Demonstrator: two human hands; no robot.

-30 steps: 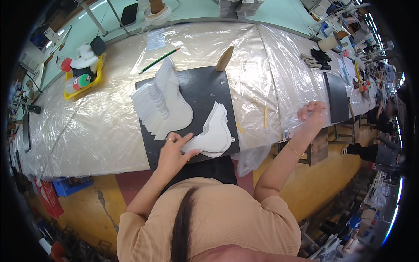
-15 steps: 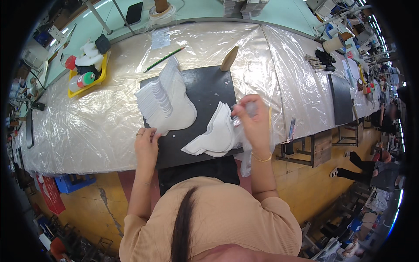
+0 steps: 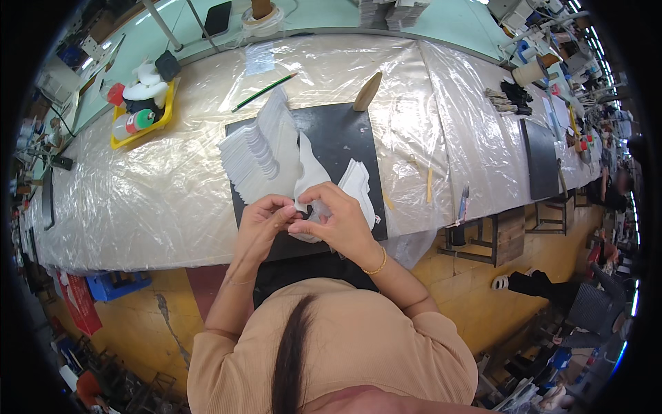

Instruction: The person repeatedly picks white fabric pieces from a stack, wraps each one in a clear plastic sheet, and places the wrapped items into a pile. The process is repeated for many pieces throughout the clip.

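My left hand (image 3: 265, 222) and my right hand (image 3: 339, 215) meet near the front of a black board (image 3: 338, 124). Between them they pinch a single white shaped piece (image 3: 312, 165), thin like cut fabric or lining, its narrow end pointing away from me. Fingers cover its near edge, so what they do there is partly hidden. A fanned stack of similar white pieces (image 3: 252, 155) lies on the board just left of the held one. Beside my right hand sits a smaller pile of white pieces (image 3: 358, 183), partly covered by that hand.
A flat wooden tool (image 3: 367, 92) stands at the board's far edge, with a green pencil (image 3: 264, 92) to its left. Farther left is a yellow basket (image 3: 172, 103) holding bottles. Clear plastic (image 3: 414, 248) drapes over the table's front edge. Another person (image 3: 586, 297) is at the right.
My left hand has left the stack's near corner and moved right. My right hand has come left from beyond the smaller pile. One white piece is now held between both.
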